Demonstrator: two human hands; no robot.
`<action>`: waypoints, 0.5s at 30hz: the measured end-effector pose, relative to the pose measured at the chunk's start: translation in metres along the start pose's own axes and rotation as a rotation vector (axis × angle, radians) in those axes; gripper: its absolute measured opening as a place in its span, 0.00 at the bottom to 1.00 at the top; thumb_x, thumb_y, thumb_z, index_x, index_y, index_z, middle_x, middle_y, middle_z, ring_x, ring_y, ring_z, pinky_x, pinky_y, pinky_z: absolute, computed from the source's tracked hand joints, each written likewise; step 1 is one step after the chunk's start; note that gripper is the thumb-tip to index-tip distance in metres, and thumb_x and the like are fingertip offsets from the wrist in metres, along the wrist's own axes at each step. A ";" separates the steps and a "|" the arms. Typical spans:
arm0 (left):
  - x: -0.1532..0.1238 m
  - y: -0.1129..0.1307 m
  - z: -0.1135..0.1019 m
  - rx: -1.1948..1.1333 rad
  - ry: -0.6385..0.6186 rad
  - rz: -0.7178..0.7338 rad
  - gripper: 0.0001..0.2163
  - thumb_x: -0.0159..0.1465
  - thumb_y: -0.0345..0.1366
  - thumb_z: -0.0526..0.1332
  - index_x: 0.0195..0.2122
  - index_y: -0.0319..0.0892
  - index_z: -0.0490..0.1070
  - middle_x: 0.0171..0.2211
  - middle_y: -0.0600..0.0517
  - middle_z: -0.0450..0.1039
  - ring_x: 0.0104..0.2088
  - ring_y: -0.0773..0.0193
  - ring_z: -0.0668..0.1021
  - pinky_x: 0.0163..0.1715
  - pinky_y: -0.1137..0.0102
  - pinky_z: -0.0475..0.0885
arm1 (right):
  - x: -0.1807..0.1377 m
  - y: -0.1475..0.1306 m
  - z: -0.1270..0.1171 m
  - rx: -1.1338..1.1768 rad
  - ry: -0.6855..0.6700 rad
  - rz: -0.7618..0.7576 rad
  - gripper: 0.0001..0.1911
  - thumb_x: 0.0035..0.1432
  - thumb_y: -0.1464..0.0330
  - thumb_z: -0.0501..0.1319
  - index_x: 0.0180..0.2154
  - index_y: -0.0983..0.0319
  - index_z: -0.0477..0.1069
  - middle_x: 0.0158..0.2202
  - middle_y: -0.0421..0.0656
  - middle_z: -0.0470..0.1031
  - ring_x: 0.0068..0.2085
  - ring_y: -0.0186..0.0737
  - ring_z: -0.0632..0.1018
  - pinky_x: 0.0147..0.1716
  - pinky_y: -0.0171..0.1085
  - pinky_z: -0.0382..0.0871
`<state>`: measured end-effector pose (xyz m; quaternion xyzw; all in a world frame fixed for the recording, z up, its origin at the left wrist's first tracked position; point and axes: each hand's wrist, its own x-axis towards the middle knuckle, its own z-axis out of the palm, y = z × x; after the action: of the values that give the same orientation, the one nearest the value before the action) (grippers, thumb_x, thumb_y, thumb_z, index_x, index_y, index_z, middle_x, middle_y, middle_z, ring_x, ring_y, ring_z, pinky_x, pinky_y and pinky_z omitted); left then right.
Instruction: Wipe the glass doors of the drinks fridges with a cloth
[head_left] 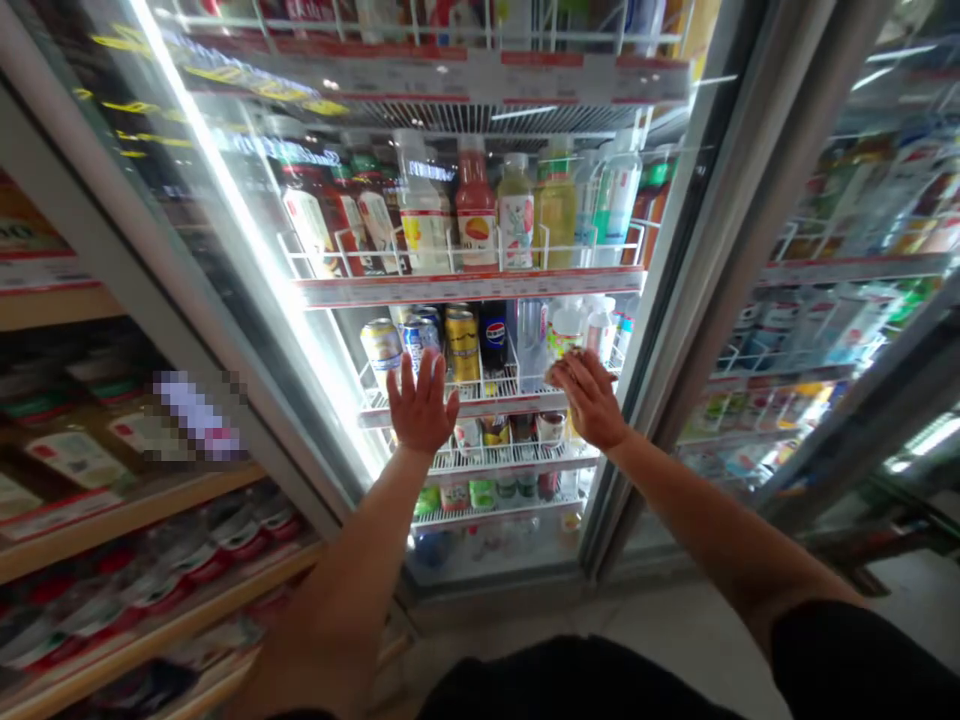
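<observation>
A glass door (480, 555) of a lit drinks cooler stands in front of me, with reflections across its upper part. My left hand (424, 408) is raised before it, palm toward the glass with fingers spread and nothing in them. It seems to rest on the pane, in front of the drink cans (383, 345). Level with it on the right, my right hand (591, 400) is pressed over a small crumpled cloth (556, 374), of which only the edges show. Several bottles stand behind that hand, inside the cooler.
Wire shelves of bottles (477, 205) and cans fill the cooler, with price strips (472, 288) along the shelf fronts. A metal door frame (720, 240) borders the right side, and another cooler door (832, 270) follows. Wooden shelves (135, 510) with bottles stand close on the left.
</observation>
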<state>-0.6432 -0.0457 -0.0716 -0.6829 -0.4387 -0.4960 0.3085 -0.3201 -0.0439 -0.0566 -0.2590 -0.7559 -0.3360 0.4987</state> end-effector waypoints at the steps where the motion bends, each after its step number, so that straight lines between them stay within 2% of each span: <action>1: 0.000 0.000 0.000 0.005 0.009 0.004 0.28 0.71 0.47 0.54 0.69 0.41 0.62 0.68 0.42 0.61 0.74 0.51 0.47 0.73 0.48 0.37 | -0.004 -0.001 0.000 0.005 -0.020 -0.026 0.37 0.69 0.77 0.54 0.73 0.52 0.47 0.70 0.45 0.62 0.73 0.51 0.54 0.69 0.58 0.63; 3: 0.000 0.000 0.000 0.033 0.038 0.032 0.28 0.71 0.47 0.54 0.70 0.41 0.61 0.68 0.43 0.61 0.74 0.51 0.47 0.73 0.48 0.38 | -0.001 -0.003 0.001 0.006 -0.034 -0.043 0.37 0.69 0.77 0.54 0.73 0.52 0.46 0.69 0.45 0.63 0.73 0.50 0.55 0.69 0.58 0.62; 9: 0.002 0.001 -0.002 0.086 0.089 0.131 0.29 0.72 0.43 0.54 0.72 0.39 0.56 0.69 0.42 0.59 0.74 0.53 0.45 0.73 0.51 0.38 | 0.038 -0.014 0.012 -0.002 0.052 0.046 0.39 0.70 0.77 0.54 0.73 0.47 0.43 0.74 0.39 0.50 0.74 0.49 0.52 0.72 0.56 0.57; 13: 0.000 0.000 -0.001 0.102 0.048 0.105 0.28 0.73 0.45 0.52 0.71 0.39 0.57 0.69 0.41 0.59 0.74 0.54 0.44 0.73 0.50 0.38 | 0.039 -0.032 0.023 0.038 0.030 -0.048 0.38 0.69 0.77 0.53 0.74 0.51 0.42 0.71 0.41 0.58 0.74 0.46 0.51 0.72 0.52 0.57; 15: 0.000 0.000 0.000 0.118 0.043 0.088 0.28 0.73 0.47 0.51 0.70 0.39 0.59 0.69 0.41 0.59 0.74 0.52 0.46 0.73 0.49 0.39 | 0.050 -0.038 0.027 0.052 -0.008 -0.091 0.39 0.69 0.78 0.52 0.74 0.51 0.40 0.70 0.41 0.62 0.74 0.44 0.52 0.72 0.51 0.58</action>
<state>-0.6431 -0.0459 -0.0717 -0.6714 -0.4301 -0.4695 0.3792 -0.3811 -0.0448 -0.0272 -0.2127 -0.7773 -0.3376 0.4864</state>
